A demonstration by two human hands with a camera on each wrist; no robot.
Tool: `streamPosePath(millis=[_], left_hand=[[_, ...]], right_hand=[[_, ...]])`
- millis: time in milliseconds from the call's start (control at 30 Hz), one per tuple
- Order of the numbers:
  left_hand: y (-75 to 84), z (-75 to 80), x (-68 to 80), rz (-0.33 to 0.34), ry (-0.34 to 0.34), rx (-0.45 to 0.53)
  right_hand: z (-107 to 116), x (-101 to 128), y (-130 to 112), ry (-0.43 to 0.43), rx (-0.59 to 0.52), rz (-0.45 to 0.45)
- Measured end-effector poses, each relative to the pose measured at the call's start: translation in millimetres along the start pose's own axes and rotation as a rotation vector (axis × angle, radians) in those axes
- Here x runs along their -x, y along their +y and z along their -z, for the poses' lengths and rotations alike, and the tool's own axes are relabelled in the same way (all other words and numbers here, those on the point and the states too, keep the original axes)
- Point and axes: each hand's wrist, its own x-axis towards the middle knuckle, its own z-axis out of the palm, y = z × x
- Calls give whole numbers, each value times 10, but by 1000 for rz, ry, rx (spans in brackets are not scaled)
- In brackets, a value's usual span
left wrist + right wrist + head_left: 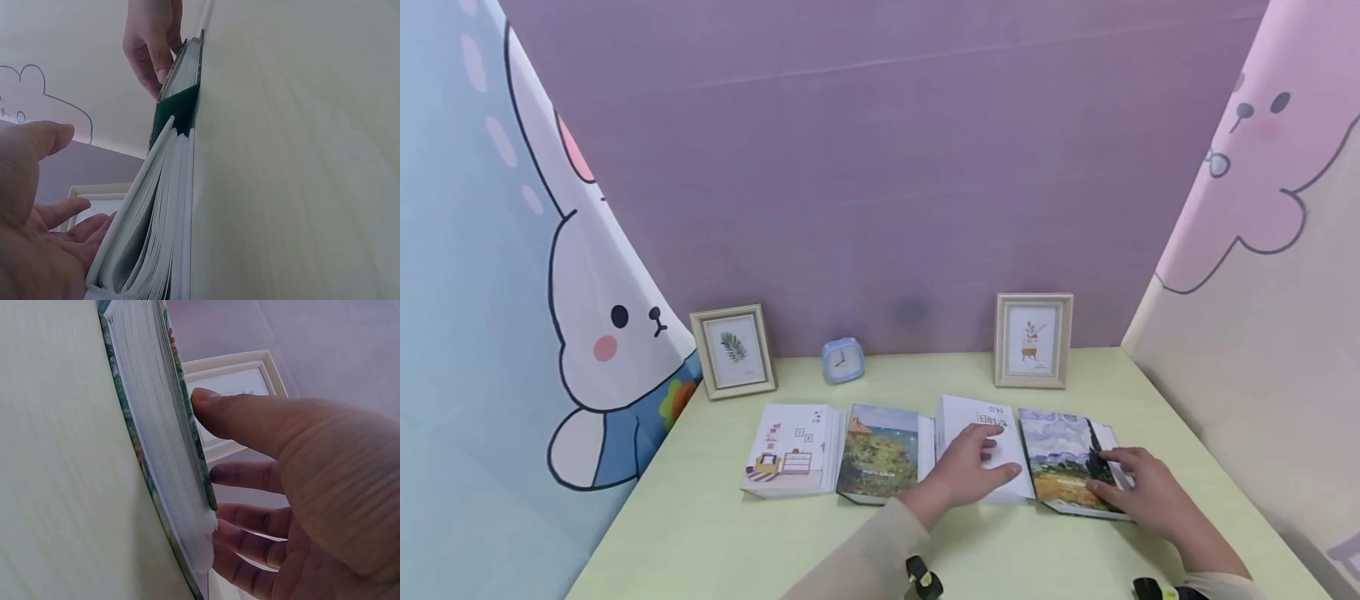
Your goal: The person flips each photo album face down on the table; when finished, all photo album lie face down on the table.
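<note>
Head view showed the left hand lying flat, its grip spread and fingers straight on the white book, seemingly steadying it. The right hand rested with loosely extended fingers on the painted-cover book just to the right, thumb at its edge. Both lay in a row with two more books on the desk, frames and clock far behind.
</note>
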Motion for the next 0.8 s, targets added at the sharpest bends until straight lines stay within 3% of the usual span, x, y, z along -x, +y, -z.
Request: streamPosePath(millis=[300, 567, 800], left_hand=[[87, -110, -55, 75, -51, -20], [179, -210, -97, 80, -144, -31], [203, -298, -110, 77, -158, -12]], right_hand=[[-14, -12, 19, -13, 10, -27], [-3, -22, 13, -3, 3, -24], [-28, -3, 29, 0, -2, -25]])
